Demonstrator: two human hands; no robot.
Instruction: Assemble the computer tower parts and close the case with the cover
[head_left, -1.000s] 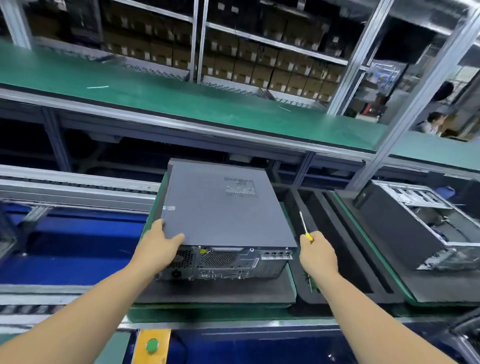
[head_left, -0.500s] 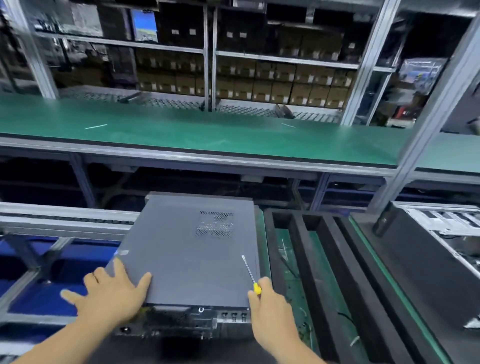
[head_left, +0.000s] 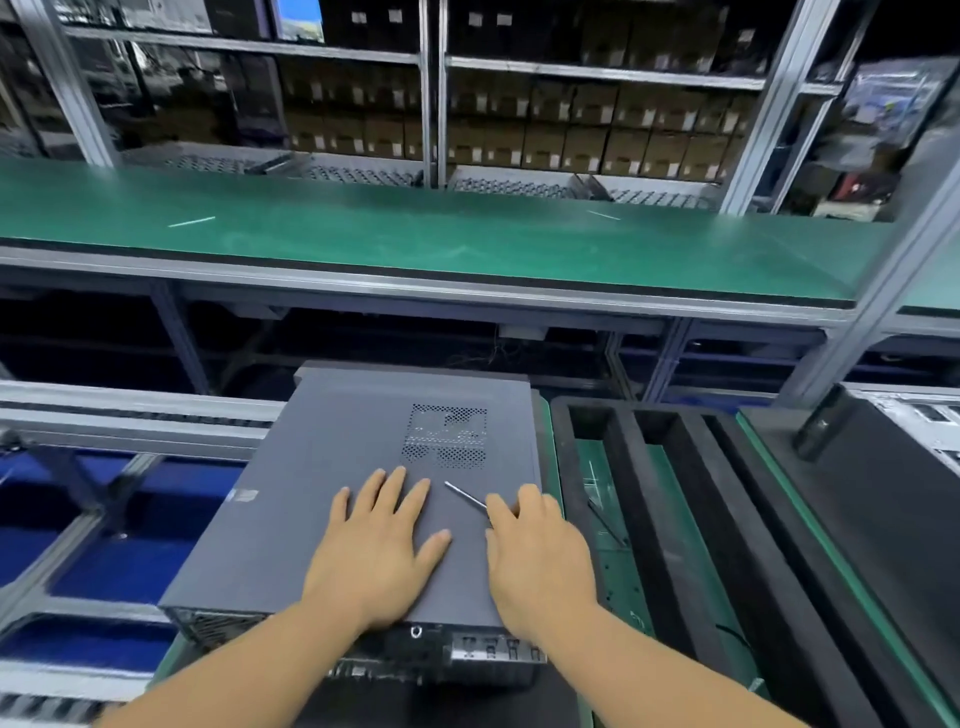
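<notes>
Lies directly under both hands, tower (head_left: 374, 499) with cover (head_left: 332, 525) on, long axis running straight away; left hand (head_left: 379, 545) pressing flat, fingers spread, nearer its middle; right hand (head_left: 537, 561) at its right edge, gripping a screwdriver (head_left: 466, 496).

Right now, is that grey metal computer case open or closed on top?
Closed: the grey metal side cover lies flat across the computer case, with the left hand spread flat on it. Whether it is screwed down, cannot tell.
</notes>
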